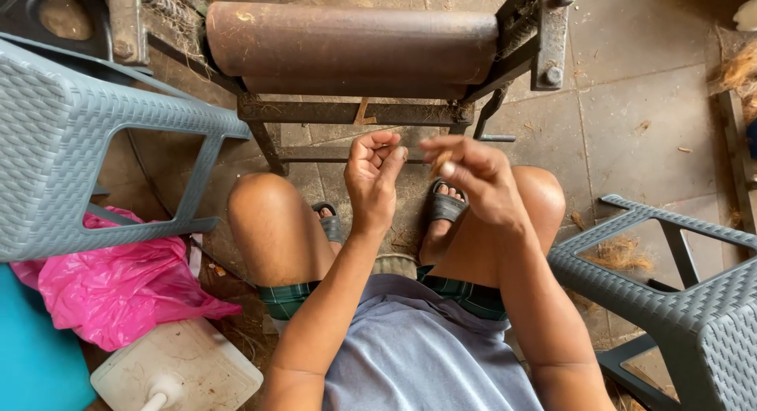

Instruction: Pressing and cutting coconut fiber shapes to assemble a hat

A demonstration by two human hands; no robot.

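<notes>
I sit with both knees apart in front of a rusty metal roller (pixel 351 42) on an iron frame (pixel 355 111). My left hand (pixel 373 174) is raised between my knees, its fingers curled inward toward the palm, with nothing clearly in it. My right hand (pixel 473 178) is just to its right and blurred; its fingertips pinch a small tan bit of fibre (pixel 441 162). The two hands are close but do not touch. Both hover below the roller frame, above my sandalled feet (pixel 446 206).
A grey woven-pattern plastic stool (pixel 71 143) lies tipped at the left, another grey stool (pixel 670 285) stands at the right. A pink plastic bag (pixel 118 289) and a white container lid (pixel 177 371) lie at lower left. Loose brown fibres (pixel 619 253) are scattered on the stone floor.
</notes>
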